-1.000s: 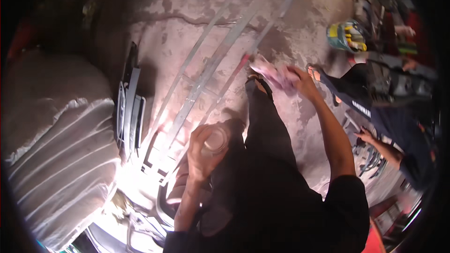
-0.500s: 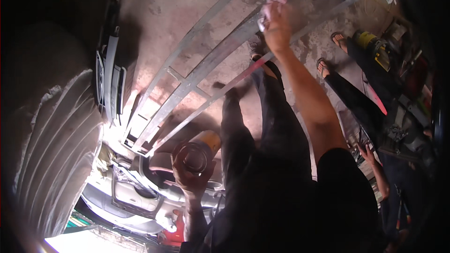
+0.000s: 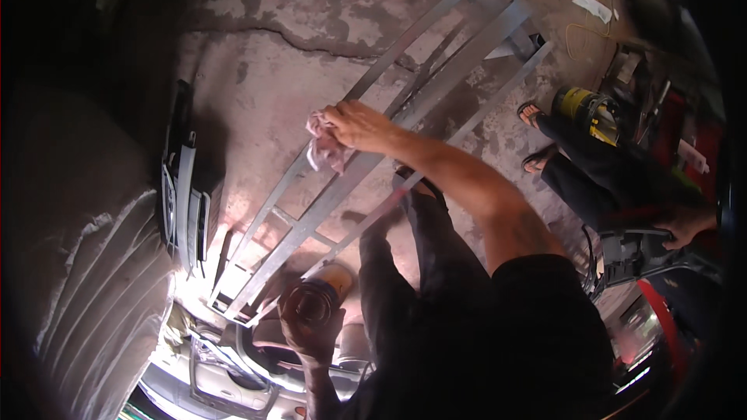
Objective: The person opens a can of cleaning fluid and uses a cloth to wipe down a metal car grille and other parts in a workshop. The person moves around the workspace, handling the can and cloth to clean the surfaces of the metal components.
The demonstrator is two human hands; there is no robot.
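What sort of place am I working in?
Probably a workshop, perhaps for vehicles: a long metal frame, a bucket holding yellow items, and what looks like a car door panel at lower left.

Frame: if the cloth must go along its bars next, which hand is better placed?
Likely the right hand: it holds the cloth over the frame, while the left hand holds a round container nearer the body.

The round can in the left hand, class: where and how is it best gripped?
The round can is probably best cupped around its side wall from the person's near side, as the left hand does; its circular end shows nearly face-on.
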